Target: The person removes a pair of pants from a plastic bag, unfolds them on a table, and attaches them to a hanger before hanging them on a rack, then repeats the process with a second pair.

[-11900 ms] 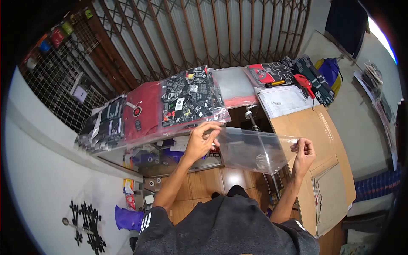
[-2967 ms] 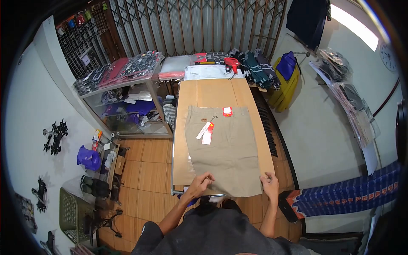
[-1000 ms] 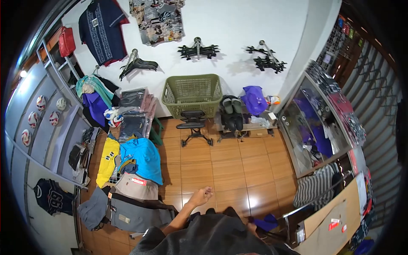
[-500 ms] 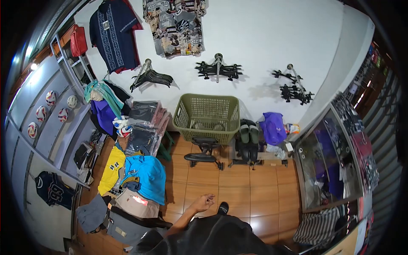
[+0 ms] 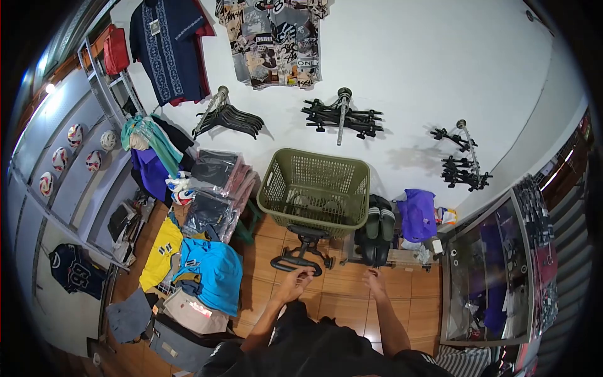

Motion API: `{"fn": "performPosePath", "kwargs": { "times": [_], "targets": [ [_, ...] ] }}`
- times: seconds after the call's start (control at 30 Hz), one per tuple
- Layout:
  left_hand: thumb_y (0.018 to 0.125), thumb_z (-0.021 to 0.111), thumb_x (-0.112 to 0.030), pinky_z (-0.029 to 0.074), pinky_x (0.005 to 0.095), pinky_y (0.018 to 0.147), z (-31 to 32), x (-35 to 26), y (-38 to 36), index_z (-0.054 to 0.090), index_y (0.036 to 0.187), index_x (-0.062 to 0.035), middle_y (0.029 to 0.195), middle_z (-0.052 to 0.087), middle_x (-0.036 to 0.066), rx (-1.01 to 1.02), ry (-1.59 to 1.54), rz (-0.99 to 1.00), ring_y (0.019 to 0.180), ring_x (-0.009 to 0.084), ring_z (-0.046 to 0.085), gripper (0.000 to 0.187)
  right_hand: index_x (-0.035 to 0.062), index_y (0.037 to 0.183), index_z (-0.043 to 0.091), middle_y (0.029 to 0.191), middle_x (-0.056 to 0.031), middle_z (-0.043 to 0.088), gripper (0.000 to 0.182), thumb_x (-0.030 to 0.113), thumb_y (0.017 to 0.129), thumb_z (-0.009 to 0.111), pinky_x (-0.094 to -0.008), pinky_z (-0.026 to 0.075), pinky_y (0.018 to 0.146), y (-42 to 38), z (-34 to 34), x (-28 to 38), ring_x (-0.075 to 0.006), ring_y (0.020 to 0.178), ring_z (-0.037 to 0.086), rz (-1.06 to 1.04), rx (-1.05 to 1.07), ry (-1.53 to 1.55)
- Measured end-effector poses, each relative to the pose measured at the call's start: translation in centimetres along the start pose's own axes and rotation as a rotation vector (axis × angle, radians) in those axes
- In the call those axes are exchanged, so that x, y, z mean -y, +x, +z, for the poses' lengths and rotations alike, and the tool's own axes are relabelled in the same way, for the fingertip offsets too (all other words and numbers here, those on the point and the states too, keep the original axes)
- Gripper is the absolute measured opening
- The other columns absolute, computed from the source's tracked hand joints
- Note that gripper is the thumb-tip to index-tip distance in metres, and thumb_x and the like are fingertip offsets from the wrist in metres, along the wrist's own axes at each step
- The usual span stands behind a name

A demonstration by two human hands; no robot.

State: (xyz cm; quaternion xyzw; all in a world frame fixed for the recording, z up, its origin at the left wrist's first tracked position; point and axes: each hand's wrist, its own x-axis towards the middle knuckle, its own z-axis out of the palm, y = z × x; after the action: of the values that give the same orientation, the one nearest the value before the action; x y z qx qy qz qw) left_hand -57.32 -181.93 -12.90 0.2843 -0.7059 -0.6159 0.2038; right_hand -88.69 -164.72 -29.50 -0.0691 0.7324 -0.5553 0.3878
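Observation:
An olive-green plastic basket point(image 5: 352, 220) stands in front of me on a black wheeled frame point(image 5: 308, 245). The frame's black looped handle point(image 5: 281, 266) points toward me. My left hand point(image 5: 296, 284) is at the near right edge of that handle, its fingers loosely stretched and overlapping the loop in this view. Off to the right, my right hand point(image 5: 375, 281) reaches forward over the floor with slightly bent, parted fingers and nothing visible in them. It is nearest the pair of black shoes point(image 5: 375, 252) below the green-and-white striped slides point(image 5: 380, 220).
Folded clothes, with a blue shirt point(image 5: 213, 270) and a yellow one point(image 5: 162, 254), are piled at left beside bagged garments point(image 5: 210, 207). A purple bag point(image 5: 418, 213) sits beyond the shoes. At right stands a glass display case point(image 5: 449, 295). Black hangers point(image 5: 232, 119) hang on the wall.
My left hand has moved forward to the handle. My right hand has come into view at the right. The view has shifted, and the basket appears larger and nearer.

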Motion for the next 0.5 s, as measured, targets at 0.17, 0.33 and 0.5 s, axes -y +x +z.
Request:
{"fn": "performPosePath", "kwargs": {
  "times": [0.17,0.33,0.5],
  "targets": [
    [0.1,0.064,-0.015,0.053,0.0293,0.09,-5.5,-0.1,8.9,0.06,0.125,0.0049,0.11,0.07,0.011,-0.018,-0.103,0.058,0.1,0.0145,0.066,0.032,0.0039,0.124,0.063,0.107,-0.0096,0.072,0.029,0.019,0.099,0.061,-0.031,0.055,0.068,2.2,4.1,10.2,-0.018,0.085,0.071,-0.115,0.048,-0.037],
    [0.101,0.064,-0.017,0.051,0.0258,0.085,-11.5,-2.7,20.3,0.062,0.122,0.0027,0.108,0.069,0.006,-0.01,-0.179,0.147,0.096,0.01,0.062,0.029,0.0033,0.125,0.062,0.106,-0.0082,0.073,0.033,0.02,0.097,0.065,-0.0303,0.055,0.07,7.4,6.8,20.6,-0.0168,0.086,0.071,-0.172,0.03,-0.055],
    [0.1,0.066,-0.015,0.048,0.0266,0.094,-16.9,-4.7,32.7,0.063,0.121,0.0032,0.112,0.068,0.006,0.008,-0.232,0.207,0.104,0.0115,0.061,0.028,0.0018,0.125,0.062,0.098,-0.0069,0.072,0.034,0.018,0.095,0.066,-0.0282,0.055,0.065,16.7,9.3,30.7,-0.0149,0.078,0.07,-0.366,-0.034,-0.151]
  ]
}}
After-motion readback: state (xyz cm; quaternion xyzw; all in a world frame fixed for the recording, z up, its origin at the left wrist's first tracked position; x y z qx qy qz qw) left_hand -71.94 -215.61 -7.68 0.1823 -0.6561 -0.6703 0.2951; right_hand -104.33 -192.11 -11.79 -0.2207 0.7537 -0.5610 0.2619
